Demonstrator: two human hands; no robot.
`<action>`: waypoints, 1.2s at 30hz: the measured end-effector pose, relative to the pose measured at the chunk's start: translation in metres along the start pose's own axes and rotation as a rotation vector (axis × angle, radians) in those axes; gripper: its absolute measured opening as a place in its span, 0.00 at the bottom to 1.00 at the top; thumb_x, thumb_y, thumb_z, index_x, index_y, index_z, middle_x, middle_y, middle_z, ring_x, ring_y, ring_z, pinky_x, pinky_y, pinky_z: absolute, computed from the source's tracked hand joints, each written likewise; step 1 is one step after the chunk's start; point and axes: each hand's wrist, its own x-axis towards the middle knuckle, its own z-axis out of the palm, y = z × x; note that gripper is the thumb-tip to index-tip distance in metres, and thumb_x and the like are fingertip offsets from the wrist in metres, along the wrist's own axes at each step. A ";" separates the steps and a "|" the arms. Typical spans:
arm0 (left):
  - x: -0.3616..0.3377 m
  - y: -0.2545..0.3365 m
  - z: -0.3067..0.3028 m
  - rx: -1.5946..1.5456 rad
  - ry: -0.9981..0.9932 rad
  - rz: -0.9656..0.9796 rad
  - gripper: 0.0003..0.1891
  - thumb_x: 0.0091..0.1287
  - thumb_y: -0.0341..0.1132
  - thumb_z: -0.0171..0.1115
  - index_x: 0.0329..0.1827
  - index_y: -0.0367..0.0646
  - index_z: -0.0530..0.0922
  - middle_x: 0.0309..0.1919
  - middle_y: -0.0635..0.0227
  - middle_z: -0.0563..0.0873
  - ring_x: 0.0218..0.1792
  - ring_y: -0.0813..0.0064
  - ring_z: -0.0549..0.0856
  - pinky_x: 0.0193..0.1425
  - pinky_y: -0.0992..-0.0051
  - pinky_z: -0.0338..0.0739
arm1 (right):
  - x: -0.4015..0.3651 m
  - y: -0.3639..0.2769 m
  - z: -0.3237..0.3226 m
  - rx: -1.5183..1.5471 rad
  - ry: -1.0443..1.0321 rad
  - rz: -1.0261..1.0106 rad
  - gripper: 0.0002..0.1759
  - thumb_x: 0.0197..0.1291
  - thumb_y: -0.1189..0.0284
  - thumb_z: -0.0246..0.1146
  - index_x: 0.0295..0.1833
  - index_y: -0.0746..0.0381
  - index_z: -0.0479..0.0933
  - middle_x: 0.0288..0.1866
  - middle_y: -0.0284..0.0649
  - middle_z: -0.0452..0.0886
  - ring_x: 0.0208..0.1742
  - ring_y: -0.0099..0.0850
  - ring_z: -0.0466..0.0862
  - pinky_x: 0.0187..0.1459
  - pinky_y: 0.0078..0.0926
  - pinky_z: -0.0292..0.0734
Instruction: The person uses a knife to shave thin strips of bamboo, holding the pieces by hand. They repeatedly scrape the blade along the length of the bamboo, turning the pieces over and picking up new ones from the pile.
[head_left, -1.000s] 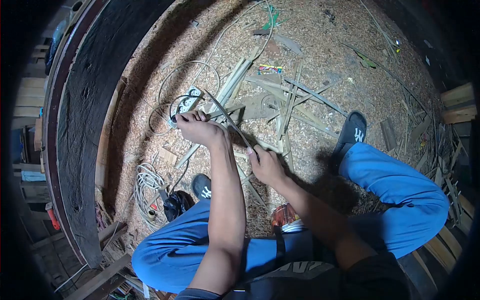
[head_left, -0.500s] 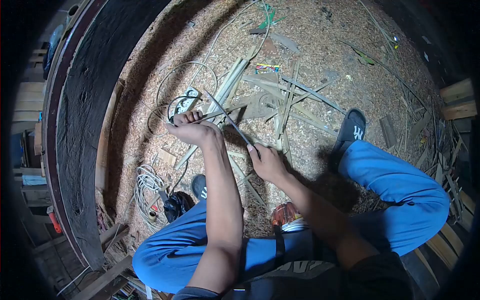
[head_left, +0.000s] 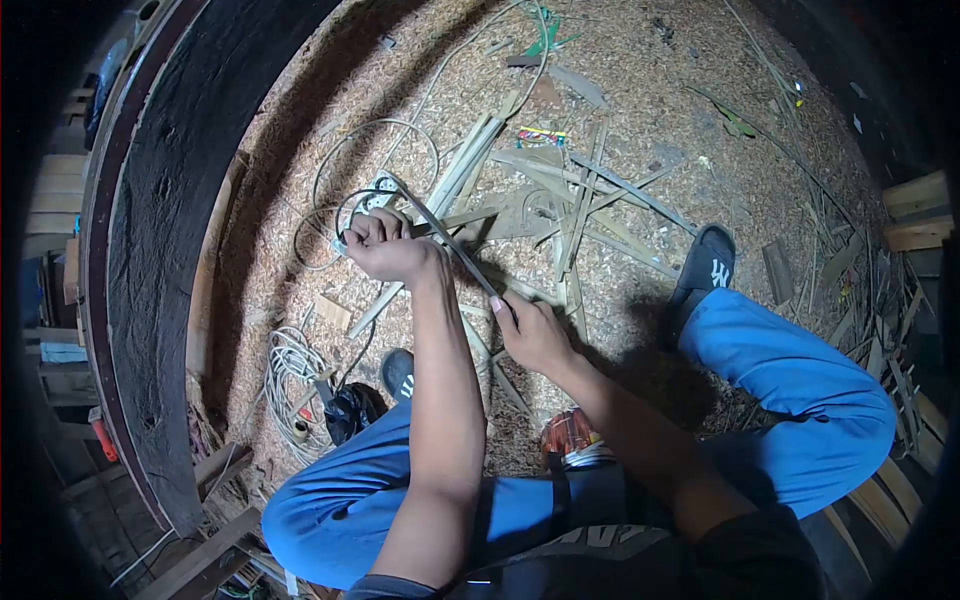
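My right hand is closed around the near end of a long, thin dark strip. The strip slants up and left, passing beside my left wrist towards a white power strip. Left of it, my left hand is curled shut with the wrist bent, and whatever its fingers hold is hidden. A black cable arcs from beside the power strip down to my left hand. Under both hands, pale wooden slats lie crossed on the shavings.
Wood shavings cover the floor. A heavy dark beam curves along the left. A coiled pale cable and a black plastic bag lie near my left leg. My sandalled foot rests at right, near more slats.
The strip in my right hand has turned to show a broader side, and its far end has shifted up and left. My left hand's fingers have shifted slightly.
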 end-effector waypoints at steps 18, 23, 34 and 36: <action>0.010 -0.004 -0.013 -0.119 -0.004 -0.075 0.20 0.73 0.43 0.39 0.20 0.52 0.53 0.15 0.75 0.55 0.17 0.81 0.54 0.19 0.76 0.43 | 0.007 0.045 -0.002 -0.077 0.042 0.225 0.21 0.74 0.61 0.50 0.43 0.69 0.78 0.31 0.63 0.80 0.37 0.64 0.81 0.41 0.55 0.76; 0.012 -0.006 -0.020 -0.067 -0.012 -0.034 0.19 0.72 0.42 0.38 0.20 0.51 0.53 0.15 0.74 0.54 0.16 0.79 0.54 0.18 0.76 0.44 | -0.006 0.044 0.019 -0.056 0.071 0.034 0.19 0.73 0.61 0.52 0.43 0.67 0.77 0.25 0.57 0.80 0.31 0.63 0.81 0.35 0.54 0.77; 0.037 0.000 -0.051 -0.138 0.192 -0.089 0.19 0.73 0.43 0.37 0.20 0.52 0.53 0.13 0.75 0.53 0.14 0.79 0.51 0.18 0.75 0.42 | -0.005 0.032 0.016 -0.238 0.072 0.114 0.20 0.72 0.59 0.51 0.48 0.66 0.78 0.28 0.64 0.81 0.32 0.64 0.83 0.39 0.57 0.80; 0.036 -0.001 -0.055 -0.154 0.206 -0.105 0.19 0.72 0.42 0.38 0.19 0.52 0.54 0.12 0.75 0.54 0.14 0.79 0.51 0.18 0.76 0.42 | -0.007 0.032 0.015 -0.199 -0.018 0.180 0.21 0.72 0.59 0.51 0.49 0.67 0.78 0.28 0.64 0.82 0.32 0.64 0.83 0.39 0.56 0.81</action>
